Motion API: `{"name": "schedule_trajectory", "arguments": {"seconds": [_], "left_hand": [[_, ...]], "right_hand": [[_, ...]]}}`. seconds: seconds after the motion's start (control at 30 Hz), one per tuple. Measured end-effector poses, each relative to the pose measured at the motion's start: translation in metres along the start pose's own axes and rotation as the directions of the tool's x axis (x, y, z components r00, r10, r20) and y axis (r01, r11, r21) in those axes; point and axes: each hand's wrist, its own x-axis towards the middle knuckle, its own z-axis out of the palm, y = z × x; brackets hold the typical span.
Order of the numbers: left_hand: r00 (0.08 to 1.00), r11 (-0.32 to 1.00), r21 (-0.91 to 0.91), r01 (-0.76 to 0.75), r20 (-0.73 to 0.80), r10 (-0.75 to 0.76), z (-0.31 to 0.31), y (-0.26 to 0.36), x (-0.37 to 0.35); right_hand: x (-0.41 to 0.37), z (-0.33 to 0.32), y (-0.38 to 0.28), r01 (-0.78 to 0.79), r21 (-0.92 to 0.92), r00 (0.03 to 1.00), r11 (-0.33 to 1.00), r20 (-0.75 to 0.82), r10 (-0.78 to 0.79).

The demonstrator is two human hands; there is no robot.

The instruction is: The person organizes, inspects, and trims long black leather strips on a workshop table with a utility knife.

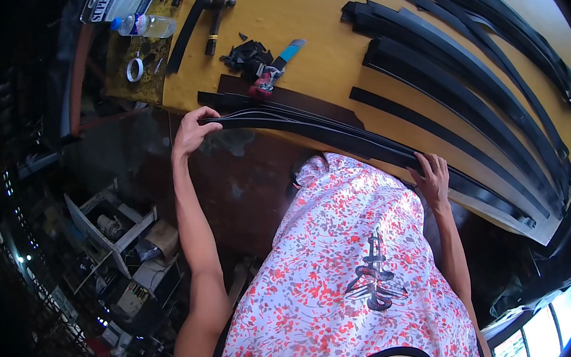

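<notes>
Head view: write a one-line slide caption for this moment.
At the yellow table, the left hand grips long black strips by one end; the right hand rests on them.

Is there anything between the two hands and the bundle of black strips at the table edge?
Nothing visible. The left hand already grips one end of the bundle of black strips, and the right hand lies on it farther along. The hammer lies apart, farther back on the table.

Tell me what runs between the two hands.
In the head view, a bundle of long black strips spans the gap, from the left hand to the right hand, along the yellow table edge.
</notes>
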Motion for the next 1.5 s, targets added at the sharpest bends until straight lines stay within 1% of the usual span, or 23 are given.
{"name": "schedule_trajectory", "arguments": {"seconds": [0.07,0.2,0.3,0.47,0.53,0.6,0.63,0.67,0.77,0.83,0.87,0.93,1.0,1.07,1.1,1.13,1.17,1.23,1.27,1.3,1.33,1.43,1.5], "left_hand": [[0.996,0.994,-0.07,0.085,0.022,-0.083,-0.001,0.004,-0.002],[0.998,0.987,-0.148,0.068,0.003,-0.069,-0.001,0.002,0.002],[0.996,0.991,-0.105,0.088,0.019,-0.086,-0.004,0.007,0.004],[0.995,0.987,-0.128,0.095,0.02,-0.093,-0.006,0.015,0.002],[0.997,0.99,-0.127,0.067,0.035,-0.063,-0.011,0.019,0.001],[0.999,0.925,-0.379,0.014,0.051,0.006,-0.018,0.05,-0.011],[0.999,0.918,-0.395,-0.026,0.023,0.038,-0.021,0.072,-0.02],[0.997,0.919,-0.389,-0.063,0.012,0.074,-0.024,0.095,-0.029],[0.984,0.93,-0.333,-0.157,0.03,0.177,-0.027,0.173,-0.05],[0.965,0.931,-0.289,-0.22,0.072,0.251,-0.03,0.208,-0.052],[0.942,0.919,-0.267,-0.29,0.09,0.323,-0.031,0.225,-0.052],[0.915,0.901,-0.213,-0.377,0.064,0.398,-0.03,0.253,-0.054],[0.908,0.9,-0.165,-0.403,0.05,0.415,-0.036,0.271,-0.059],[0.902,0.899,-0.12,-0.422,0.038,0.429,-0.043,0.276,-0.06],[0.9,0.897,-0.106,-0.43,0.032,0.435,-0.047,0.273,-0.06],[0.9,0.897,-0.092,-0.432,0.029,0.436,-0.049,0.269,-0.06],[0.91,0.905,-0.122,-0.407,0.031,0.413,-0.048,0.261,-0.059],[0.928,0.915,-0.181,-0.36,0.026,0.371,-0.044,0.244,-0.058],[0.93,0.918,-0.175,-0.355,0.036,0.367,-0.044,0.235,-0.057],[0.932,0.91,-0.223,-0.348,0.023,0.362,-0.046,0.224,-0.056],[0.934,0.899,-0.273,-0.342,0.01,0.358,-0.048,0.215,-0.055],[0.948,0.907,-0.282,-0.314,-0.045,0.315,-0.057,0.184,-0.051],[0.961,0.928,-0.254,-0.273,-0.114,0.252,-0.053,0.165,-0.049]], "right_hand": [[0.002,-0.001,0.001,0.011,0.024,1.0,1.0,-0.014,-0.011],[0.002,0.0,0.002,0.004,0.018,1.0,1.0,0.005,-0.004],[-0.001,0.004,0.005,0.091,-0.036,0.993,0.995,-0.067,-0.094],[0.001,0.001,0.004,0.056,-0.008,0.996,0.998,-0.074,-0.056],[0.004,-0.003,0.005,-0.008,0.081,1.0,0.997,0.0,0.008],[0.006,-0.007,0.005,-0.025,0.09,0.999,0.996,0.048,0.02],[0.012,-0.017,-0.003,-0.027,0.095,0.999,0.995,0.045,0.023],[0.021,-0.025,-0.012,-0.025,0.1,0.999,0.995,0.041,0.021],[0.062,-0.038,-0.053,-0.042,0.333,0.999,0.942,0.012,0.04],[0.104,-0.043,-0.091,0.05,0.478,0.998,0.877,0.008,-0.061],[0.124,-0.046,-0.112,0.128,0.509,0.99,0.851,-0.019,-0.138],[0.147,-0.039,-0.147,0.197,0.553,0.98,0.809,-0.095,-0.174],[0.153,-0.033,-0.162,-0.053,0.659,0.996,0.75,0.085,-0.004],[0.143,-0.033,-0.148,0.041,0.564,0.999,0.825,-0.045,-0.018],[0.135,-0.04,-0.14,0.052,0.523,0.994,0.851,-0.112,0.008],[0.125,-0.053,-0.131,0.027,0.536,0.991,0.844,-0.125,0.047],[0.115,-0.065,-0.119,-0.029,0.516,0.994,0.856,-0.073,0.077],[0.095,-0.084,-0.1,-0.069,0.426,0.98,0.902,-0.141,0.141],[0.084,-0.088,-0.091,-0.136,0.428,0.97,0.894,-0.125,0.207],[0.074,-0.093,-0.083,-0.131,0.355,0.969,0.926,-0.153,0.196],[0.066,-0.099,-0.08,-0.185,0.347,0.971,0.919,-0.082,0.226],[0.031,-0.105,-0.059,-0.171,0.249,0.981,0.953,-0.049,0.189],[-0.002,-0.098,-0.027,-0.15,0.088,0.983,0.985,-0.097,0.158]]}}
